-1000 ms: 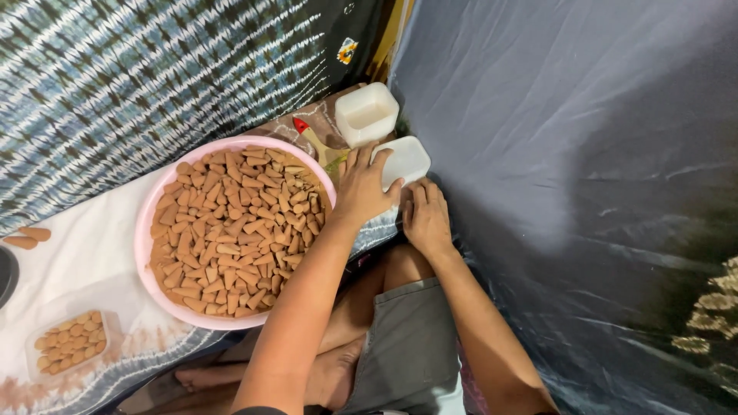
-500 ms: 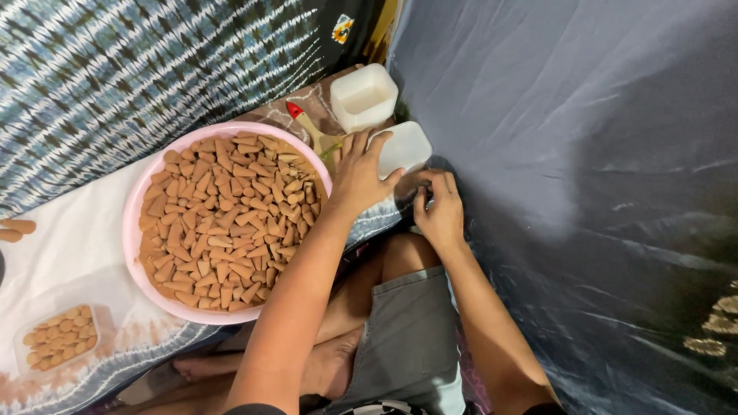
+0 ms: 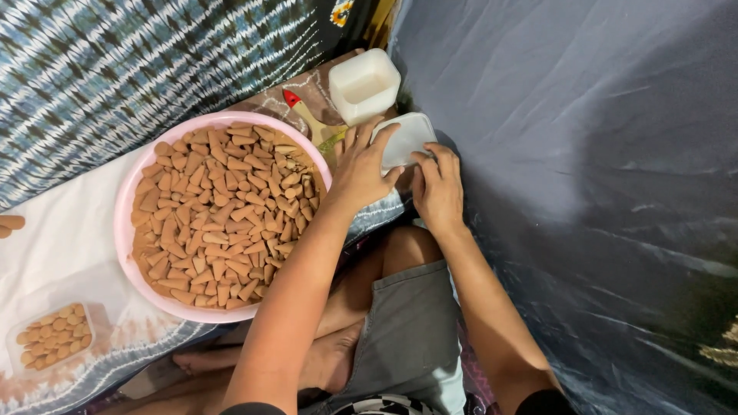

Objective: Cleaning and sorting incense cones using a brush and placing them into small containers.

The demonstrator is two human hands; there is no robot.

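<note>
Single head view, steeply downward, close.

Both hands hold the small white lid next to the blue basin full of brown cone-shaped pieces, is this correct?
Not quite: the basin is pink, not blue, as the head view shows. The rest stands: the left hand and the right hand both hold the small white lid, right beside the basin full of brown cone-shaped pieces.

Glossy pink plastic basin (image 3: 123, 230), matt cones (image 3: 219, 211), patterned cloth (image 3: 92, 69).
</note>
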